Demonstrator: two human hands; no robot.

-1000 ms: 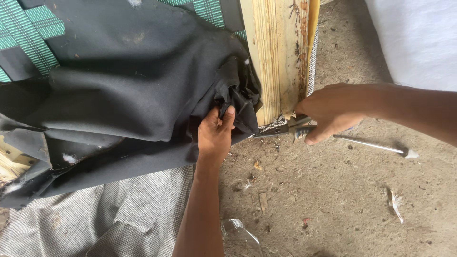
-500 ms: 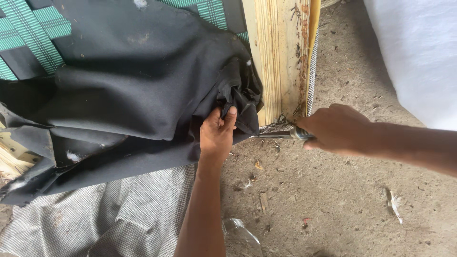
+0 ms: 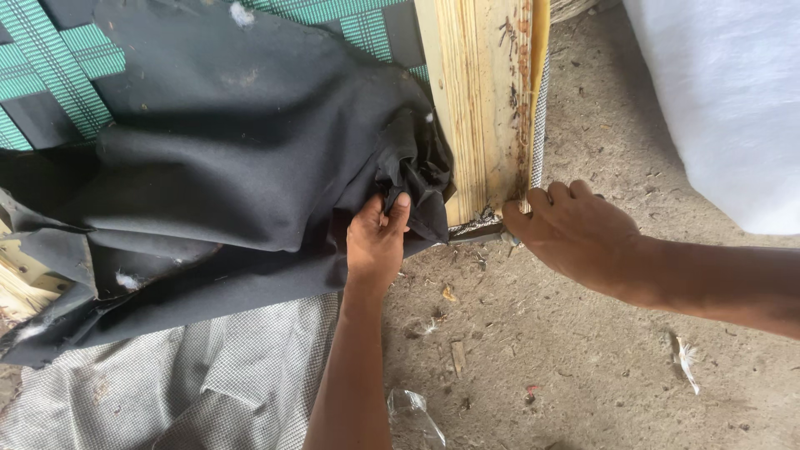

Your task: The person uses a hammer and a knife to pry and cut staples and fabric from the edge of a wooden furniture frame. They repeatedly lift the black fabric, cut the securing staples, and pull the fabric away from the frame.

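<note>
Black woven upholstery fabric (image 3: 233,158) is hanging loose across most of the frame, bunched at the corner of the pale wooden frame post (image 3: 475,100), where the left hand (image 3: 377,242) is pinching a crumpled fold, fingers clamped on it. The right hand (image 3: 575,233) is closing its fingers round a slim metal tool (image 3: 477,237) whose tip is pressing at the post's base. The fabric looks mostly freed; only that corner seems still attached. No containers are showing; grey checked cloth (image 3: 208,383) is lying on the dusty concrete floor (image 3: 583,367).
</note>
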